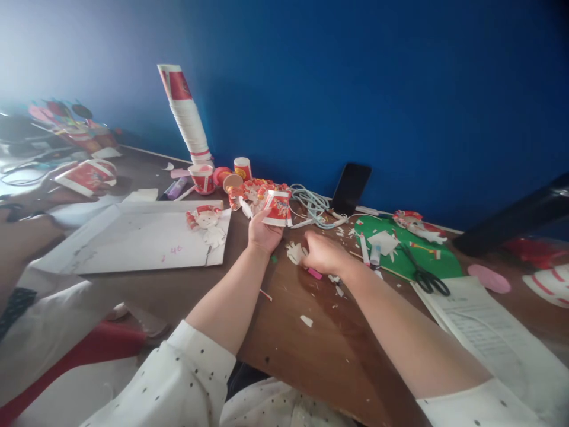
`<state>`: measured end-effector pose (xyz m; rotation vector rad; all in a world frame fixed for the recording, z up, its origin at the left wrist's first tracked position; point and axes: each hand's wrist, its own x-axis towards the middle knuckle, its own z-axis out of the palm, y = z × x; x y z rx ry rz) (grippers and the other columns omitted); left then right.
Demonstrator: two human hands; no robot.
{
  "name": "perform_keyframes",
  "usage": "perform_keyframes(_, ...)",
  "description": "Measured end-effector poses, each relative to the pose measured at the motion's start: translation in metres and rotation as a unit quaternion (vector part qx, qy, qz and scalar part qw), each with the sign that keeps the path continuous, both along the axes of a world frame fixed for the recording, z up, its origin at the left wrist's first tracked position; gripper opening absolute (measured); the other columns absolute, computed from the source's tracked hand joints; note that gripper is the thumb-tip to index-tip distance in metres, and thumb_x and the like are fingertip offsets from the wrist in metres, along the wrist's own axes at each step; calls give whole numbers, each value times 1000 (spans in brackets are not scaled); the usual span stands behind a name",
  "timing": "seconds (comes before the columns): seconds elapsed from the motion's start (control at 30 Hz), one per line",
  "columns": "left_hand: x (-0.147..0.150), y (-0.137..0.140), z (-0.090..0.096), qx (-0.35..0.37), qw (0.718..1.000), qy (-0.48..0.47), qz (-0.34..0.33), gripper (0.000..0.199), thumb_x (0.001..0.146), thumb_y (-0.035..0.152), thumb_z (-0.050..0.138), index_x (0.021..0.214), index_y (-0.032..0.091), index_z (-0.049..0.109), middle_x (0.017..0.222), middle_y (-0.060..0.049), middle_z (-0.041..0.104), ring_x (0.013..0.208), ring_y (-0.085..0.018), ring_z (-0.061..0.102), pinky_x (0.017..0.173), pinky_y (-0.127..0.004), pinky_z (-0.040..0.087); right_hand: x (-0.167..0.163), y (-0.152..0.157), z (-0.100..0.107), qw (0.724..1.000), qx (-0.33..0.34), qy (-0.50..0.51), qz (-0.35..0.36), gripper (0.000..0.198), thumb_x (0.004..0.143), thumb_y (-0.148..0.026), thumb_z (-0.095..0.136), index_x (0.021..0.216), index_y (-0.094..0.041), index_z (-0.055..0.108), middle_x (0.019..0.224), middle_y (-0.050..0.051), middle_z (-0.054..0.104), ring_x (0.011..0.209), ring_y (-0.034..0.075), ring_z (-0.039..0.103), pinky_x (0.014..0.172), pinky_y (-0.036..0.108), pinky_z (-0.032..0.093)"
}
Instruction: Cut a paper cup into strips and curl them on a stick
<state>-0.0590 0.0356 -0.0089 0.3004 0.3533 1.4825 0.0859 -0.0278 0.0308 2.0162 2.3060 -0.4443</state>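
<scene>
My left hand [265,234] is wrapped round a red-and-white paper cup [279,207], holding it with its wider end down, just above the table. My right hand [325,252] is closed at the table, its fingertips on a white paper cutout [295,253]. A small pink piece [315,273] lies just under that hand. Behind the cup sits a pile of red and white paper cutouts [254,193]. Another cutout figure [208,225] rests on the white board [133,237] to the left.
A leaning stack of paper cups [190,127] stands by the wall. A phone [352,187] leans there near a coiled cable [311,204]. Black scissors [429,279] lie partly on a green sheet [400,255]. Paper scraps dot the table. At left, another person's hand holds a cup [86,177].
</scene>
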Motion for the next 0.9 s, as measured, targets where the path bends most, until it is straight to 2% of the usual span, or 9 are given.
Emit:
perform_keyframes(0.23, 4, -1, -3, 3, 1000, -6, -30, 23, 76, 6, 54, 95, 9, 66, 86, -7, 72, 79, -16, 68, 76, -26, 54, 21, -8, -17, 986, 66, 147, -40, 36, 67, -29, 62, 101, -22, 53, 87, 3, 67, 76, 19, 61, 59, 26, 38)
perform_keyframes(0.3, 6, -2, -3, -1, 999, -5, -42, 24, 76, 6, 55, 97, 9, 66, 90, -8, 72, 82, -17, 68, 79, -27, 54, 30, -11, -13, 977, 74, 195, -44, 32, 69, -28, 61, 99, -22, 54, 83, 0, 66, 71, 16, 59, 59, 25, 38)
perform_keyframes(0.4, 10, -5, -3, -16, 998, 3, -54, 27, 75, 6, 56, 99, 10, 67, 90, -7, 72, 83, -17, 68, 81, -29, 53, 41, -15, 0, 968, 93, 235, -12, 12, 72, -27, 57, 84, -22, 59, 73, -3, 63, 65, 13, 55, 60, 25, 39)
perform_keyframes(0.47, 14, -7, -3, -25, 998, 13, -63, 27, 74, 6, 57, 99, 10, 66, 89, -7, 72, 83, -17, 68, 82, -29, 53, 47, -17, 9, 959, 89, 269, 9, 8, 73, -25, 56, 78, -22, 62, 71, -3, 63, 65, 12, 55, 63, 25, 40)
perform_keyframes(0.73, 24, -20, -1, -2, 990, 33, -134, 27, 76, 10, 56, 101, 8, 66, 90, -9, 72, 85, -19, 68, 86, -32, 50, 54, -13, 19, 937, 83, 337, 30, 20, 76, -24, 55, 89, -22, 70, 83, 0, 70, 74, 14, 61, 68, 26, 45)
perform_keyframes(0.9, 28, -26, 1, 12, 973, 49, -224, 24, 80, 18, 54, 96, 6, 67, 85, -12, 72, 78, -21, 68, 80, -34, 50, 46, -8, 23, 941, 97, 318, 66, 32, 79, -22, 52, 106, -26, 69, 93, 0, 70, 77, 13, 62, 71, 26, 46)
